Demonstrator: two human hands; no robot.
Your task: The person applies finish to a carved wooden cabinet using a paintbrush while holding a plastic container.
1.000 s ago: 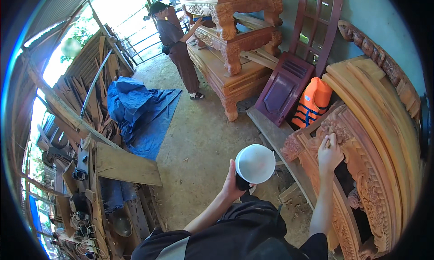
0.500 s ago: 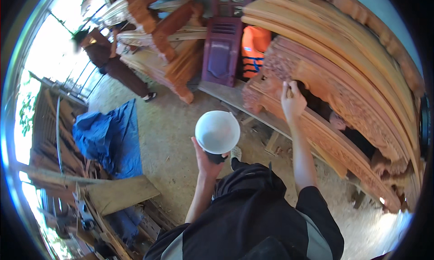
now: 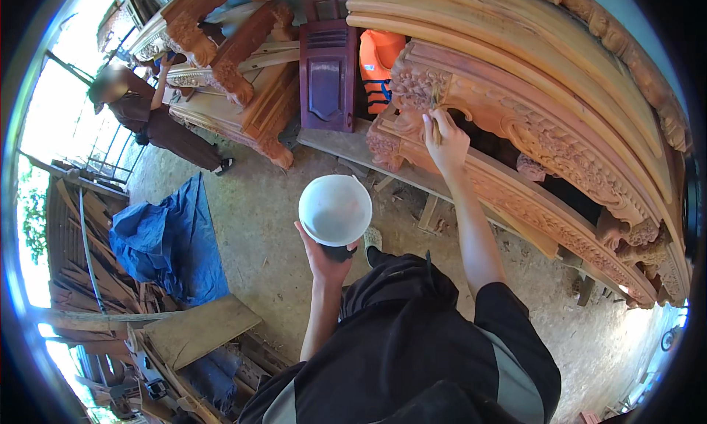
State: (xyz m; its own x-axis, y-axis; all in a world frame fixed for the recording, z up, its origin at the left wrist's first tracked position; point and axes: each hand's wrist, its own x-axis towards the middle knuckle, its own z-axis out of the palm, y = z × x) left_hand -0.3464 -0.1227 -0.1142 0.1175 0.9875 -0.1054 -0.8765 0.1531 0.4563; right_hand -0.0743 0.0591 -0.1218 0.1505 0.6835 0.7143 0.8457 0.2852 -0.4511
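So there's decent room in the middle: a strip of concrete floor [image 3: 254,236] runs between the blue tarp [image 3: 173,240] on the left and the long grey plank [image 3: 340,145] by the carved wood on the right. Scrap boards [image 3: 96,265] crowd the lower left edge, and another person [image 3: 151,118] stands up by the stacked carved tables [image 3: 254,103].

Left hand [image 3: 326,265] sits out front of the body, elbow bent, grip wrapped around the lower side of a white bowl [image 3: 335,210]. Right hand [image 3: 446,145] reaches well forward, grip pinched tight on a slim brownish brush-like tool [image 3: 437,134], tip right at the knobbly end of the carved panel [image 3: 501,92]. Can't tell if it's actually touching.

The panel's reddish-brown, curved, with dense relief at its near-left end and scrollwork along the lower edge, dark gaps below. Bowl's round and pale inside; can't make out any contents.
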